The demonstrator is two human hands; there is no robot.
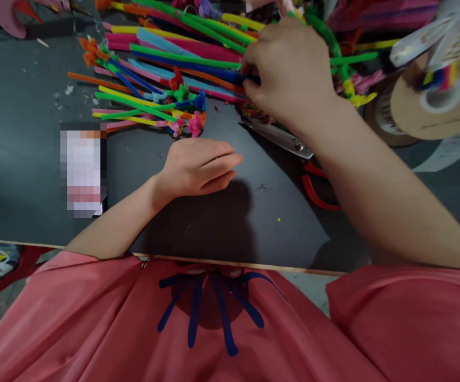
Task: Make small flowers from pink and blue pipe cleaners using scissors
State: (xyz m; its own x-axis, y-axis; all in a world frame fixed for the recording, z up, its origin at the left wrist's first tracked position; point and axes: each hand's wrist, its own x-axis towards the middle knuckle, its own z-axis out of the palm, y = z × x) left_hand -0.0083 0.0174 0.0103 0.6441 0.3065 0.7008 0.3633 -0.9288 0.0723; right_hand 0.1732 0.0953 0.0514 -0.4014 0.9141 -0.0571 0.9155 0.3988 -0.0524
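My right hand (289,74) reaches into a heap of coloured pipe cleaners (182,48) at the back of the dark table (26,164). Its fingers are pinched on a dark blue pipe cleaner (198,66). My left hand (198,167) rests on the table in front of me, fingers held together and loosely curled, with nothing in it. Small pipe-cleaner flowers (185,109) on green and yellow stems lie just beyond my left hand.
Scissors with red handles (293,151) lie under my right forearm. Cardboard tape rolls (436,101) stand at the right. A blurred-out white object (81,170) lies at the left. The table's front edge runs just before my pink shirt.
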